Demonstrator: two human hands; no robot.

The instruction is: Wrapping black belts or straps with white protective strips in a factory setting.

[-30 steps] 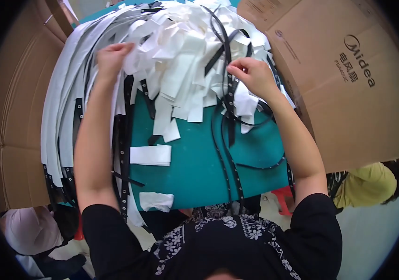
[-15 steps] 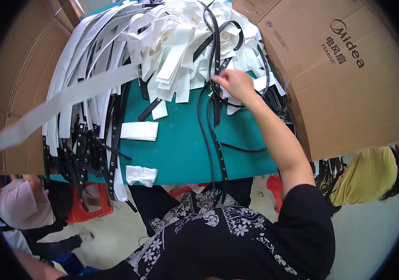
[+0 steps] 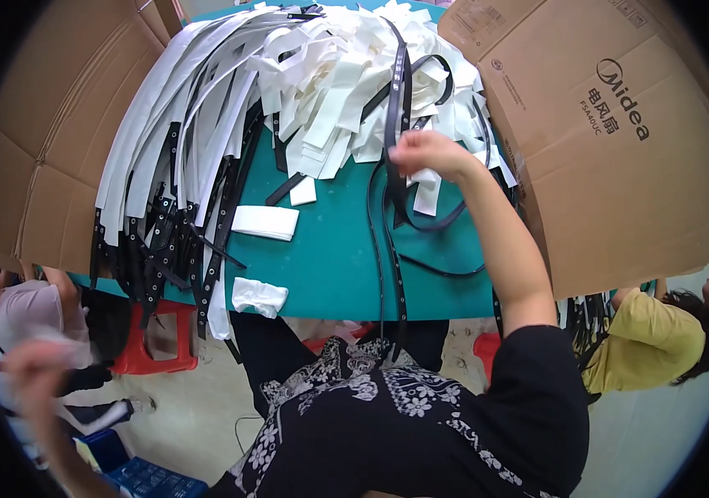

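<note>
My right hand (image 3: 429, 155) is closed at the fingertips on a black strap (image 3: 398, 100) with metal eyelets. The strap loops down over the table and up across the pile of white fabric strips (image 3: 330, 108). My left hand (image 3: 36, 369) is far out at the left, beyond the table edge, and its fingers are smeared by motion; whether it holds anything does not show. Other thin black straps (image 3: 377, 241) hang over the front edge towards my lap. A folded white strip (image 3: 265, 222) and a crumpled white piece (image 3: 260, 297) lie left of the middle.
Long white strips with black eyelet ends (image 3: 151, 158) drape over the green table (image 3: 330, 266) at the left. Cardboard box walls rise at the left (image 3: 47, 166) and right (image 3: 612, 183). A person in yellow (image 3: 645, 340) is at the right; another in pale pink (image 3: 39, 315) at the left.
The long white strip that stretched across the left side is gone from there. My left hand has come into view at the lower left. My right hand stays at the black strap, whose loop has shifted.
</note>
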